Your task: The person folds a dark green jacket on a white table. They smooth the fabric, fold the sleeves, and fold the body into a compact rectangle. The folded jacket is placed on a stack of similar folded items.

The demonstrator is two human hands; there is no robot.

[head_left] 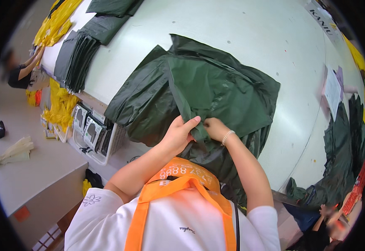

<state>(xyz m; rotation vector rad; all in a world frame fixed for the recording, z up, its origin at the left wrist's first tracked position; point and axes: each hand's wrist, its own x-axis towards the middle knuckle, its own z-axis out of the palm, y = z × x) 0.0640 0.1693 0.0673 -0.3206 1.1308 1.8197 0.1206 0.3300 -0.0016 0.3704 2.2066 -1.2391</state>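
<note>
A dark green waterproof-looking garment [216, 83] lies spread over the pale table, its near part hanging down in front of me. My left hand [181, 132] grips a narrow flap of it near the table's front edge, thumb on top and the other fingers mostly under the cloth. Close to its right, my right hand [216, 129] has curled fingers pinching the same part of the garment; the fingertips are partly hidden in the folds. Only a small gap separates the two hands.
Folded dark green pieces [79, 60] lie at the table's far left, beside yellow garments [57, 26] handled by another person. A white basket [101, 152] of packages stands below left. More dark green cloth [339, 146] and a paper sheet [332, 93] lie right, near another person's hand [328, 210].
</note>
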